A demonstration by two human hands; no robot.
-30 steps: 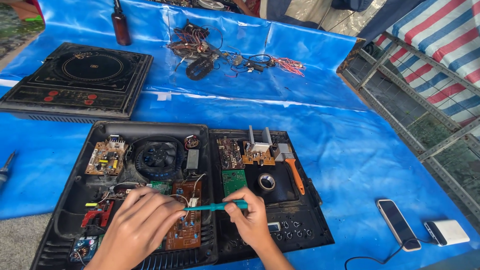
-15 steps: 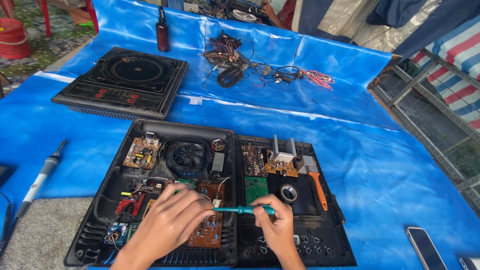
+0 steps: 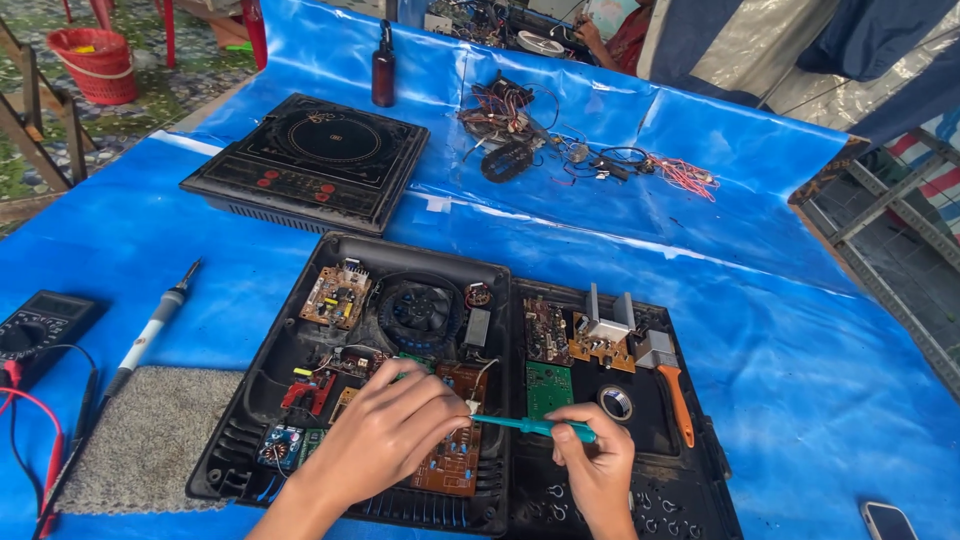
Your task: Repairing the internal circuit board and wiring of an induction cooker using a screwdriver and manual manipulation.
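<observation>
An opened black induction cooker lies in front of me with its insides showing: a round fan, several brown circuit boards and a green one. My left hand rests on the large brown circuit board at the front of the shell. My right hand grips a teal-handled screwdriver that lies level, its tip pointing left and meeting the fingers of my left hand over that board.
A second, closed induction cooker sits behind. A soldering iron, a multimeter with red leads and a grey mat lie left. An orange-handled brush, tape roll, tangled wires, a brown bottle and a phone are about.
The view has swung left and tilted, bringing the soldering iron, multimeter and mat into sight. Both hands stay on the board with the screwdriver, shifted only slightly.
</observation>
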